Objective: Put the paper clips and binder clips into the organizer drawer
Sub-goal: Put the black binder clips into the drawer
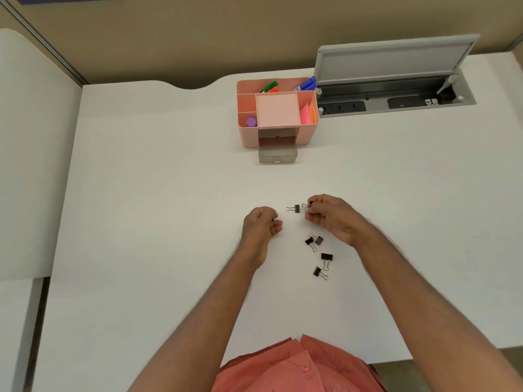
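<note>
A pink desk organizer stands at the back of the white desk, its grey drawer pulled out toward me. My right hand pinches a small clip at its fingertips. Just left of it a black binder clip lies on the desk. My left hand is curled, with something small and dark between its fingers; what it is I cannot make out. Several more black binder clips lie scattered below my right hand, the nearest toward me.
The organizer's top holds markers, a purple cap and pink sticky notes. To its right an open grey cable hatch with power sockets is set into the desk. A beige partition runs behind.
</note>
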The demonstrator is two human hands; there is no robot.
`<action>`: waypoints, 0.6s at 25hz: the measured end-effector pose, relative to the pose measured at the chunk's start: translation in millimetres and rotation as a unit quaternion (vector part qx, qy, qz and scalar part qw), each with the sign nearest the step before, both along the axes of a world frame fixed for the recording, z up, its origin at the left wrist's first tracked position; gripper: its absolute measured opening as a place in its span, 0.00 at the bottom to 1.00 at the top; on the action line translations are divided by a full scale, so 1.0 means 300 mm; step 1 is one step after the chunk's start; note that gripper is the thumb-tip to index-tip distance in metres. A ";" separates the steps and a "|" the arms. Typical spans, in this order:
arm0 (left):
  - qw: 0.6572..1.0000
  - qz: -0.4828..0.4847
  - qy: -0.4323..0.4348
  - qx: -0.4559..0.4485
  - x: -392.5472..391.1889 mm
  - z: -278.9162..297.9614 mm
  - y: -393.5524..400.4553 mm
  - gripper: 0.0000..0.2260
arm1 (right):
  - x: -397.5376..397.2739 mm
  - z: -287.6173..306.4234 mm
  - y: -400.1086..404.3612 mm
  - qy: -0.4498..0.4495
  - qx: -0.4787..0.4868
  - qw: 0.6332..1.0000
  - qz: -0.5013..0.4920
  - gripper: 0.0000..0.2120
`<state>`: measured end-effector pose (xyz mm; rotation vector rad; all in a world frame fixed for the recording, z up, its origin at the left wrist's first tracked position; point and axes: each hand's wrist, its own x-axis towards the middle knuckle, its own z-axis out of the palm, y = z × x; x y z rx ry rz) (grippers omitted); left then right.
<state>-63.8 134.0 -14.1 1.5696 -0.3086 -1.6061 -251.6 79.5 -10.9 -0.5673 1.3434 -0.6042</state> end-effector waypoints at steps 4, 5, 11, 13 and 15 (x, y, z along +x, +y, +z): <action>0.982 0.114 0.145 0.040 0.064 0.026 -0.004 0.07 | 0.060 0.082 -0.128 -0.022 -0.046 0.997 -0.062 0.07; 0.986 0.099 0.128 0.034 0.073 0.027 -0.008 0.10 | 0.086 0.101 -0.173 0.014 -0.083 0.996 -0.039 0.07; 0.981 -0.084 -0.168 -0.049 0.103 0.044 -0.084 0.12 | 0.234 0.106 -0.399 0.394 -0.380 0.809 0.215 0.14; 0.975 -0.082 -0.190 -0.079 0.124 0.051 -0.129 0.10 | 0.260 0.066 -0.429 0.434 -0.410 0.748 0.289 0.14; 0.975 -0.065 -0.191 -0.093 0.145 0.058 -0.168 0.09 | 0.264 0.034 -0.433 0.449 -0.399 0.727 0.334 0.14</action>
